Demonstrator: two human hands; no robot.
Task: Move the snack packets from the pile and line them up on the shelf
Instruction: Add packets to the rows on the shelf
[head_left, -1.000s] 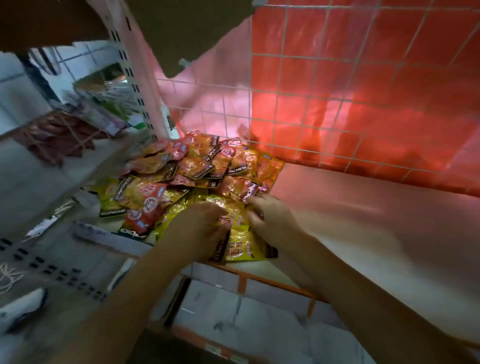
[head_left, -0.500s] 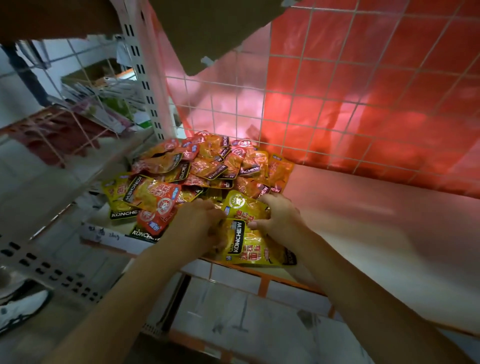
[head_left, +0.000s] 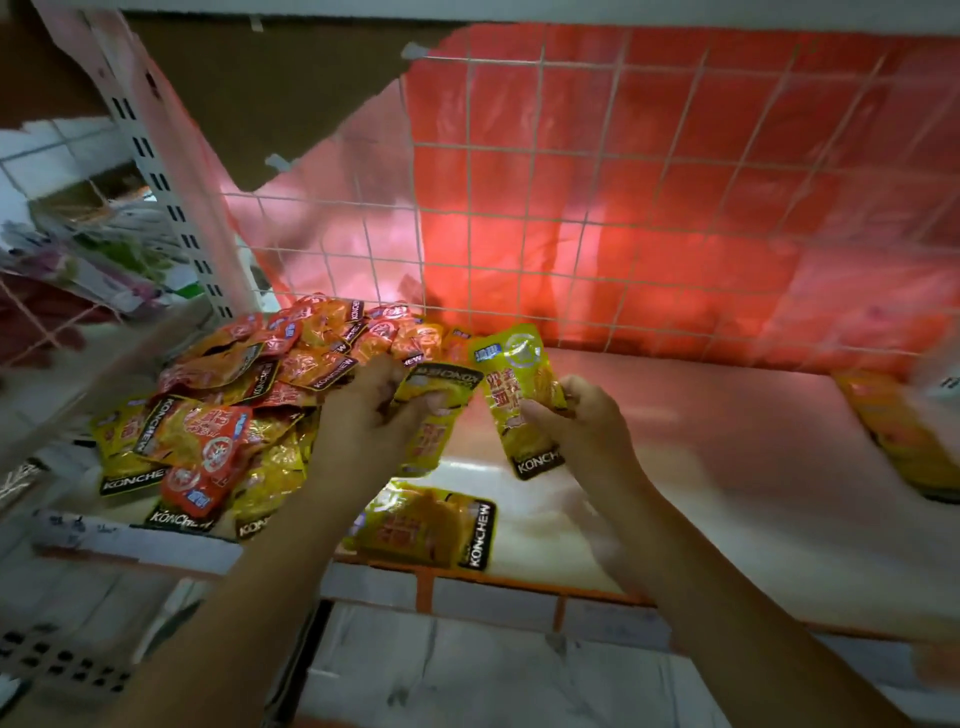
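Snack packets, red and yellow, lie heaped in a pile at the left centre of the frame on the shelf. At mid-frame the left hand grips a yellow packet lifted beside the pile, and the right hand pinches another yellow packet held upright just beside it. One more yellow packet lies flat at the shelf's front edge below the hands. A wire grid backed by red plastic stands behind.

Two bare forearms, no sleeves visible; left hand, right hand ungloved, no rings, no watch.
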